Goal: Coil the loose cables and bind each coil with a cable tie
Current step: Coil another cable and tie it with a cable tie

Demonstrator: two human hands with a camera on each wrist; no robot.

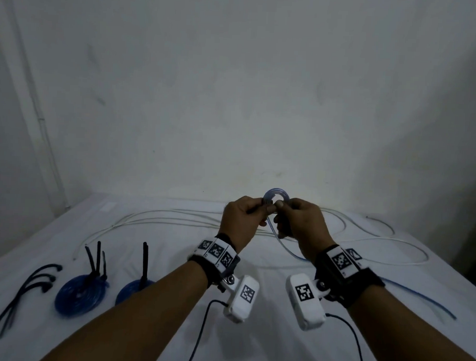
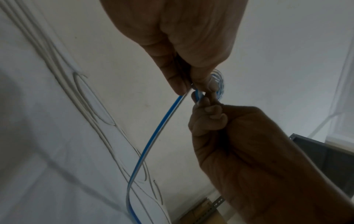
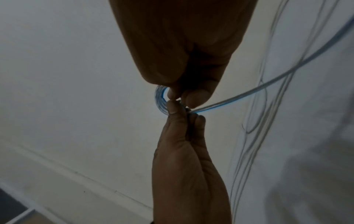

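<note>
On the white sheet-covered surface (image 1: 252, 331) below your grip, two flat blue coils (image 1: 80, 292) already stand bound with black cable ties, a few spare black ties (image 1: 22, 288) lie beyond them to the left, and the long white cable (image 1: 175, 215) sprawls loose beyond your hands. Your left hand (image 1: 240, 224) and right hand (image 1: 300, 226) both pinch a small ring of translucent blue cable (image 1: 276, 195), raised between the fingertips. Its long tail trails down to your right, so this third coil looks barely begun.

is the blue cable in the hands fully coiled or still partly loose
Partly loose. Only a small coil sits pinched between the left hand and right hand; the rest of the blue cable trails across the table.
</note>
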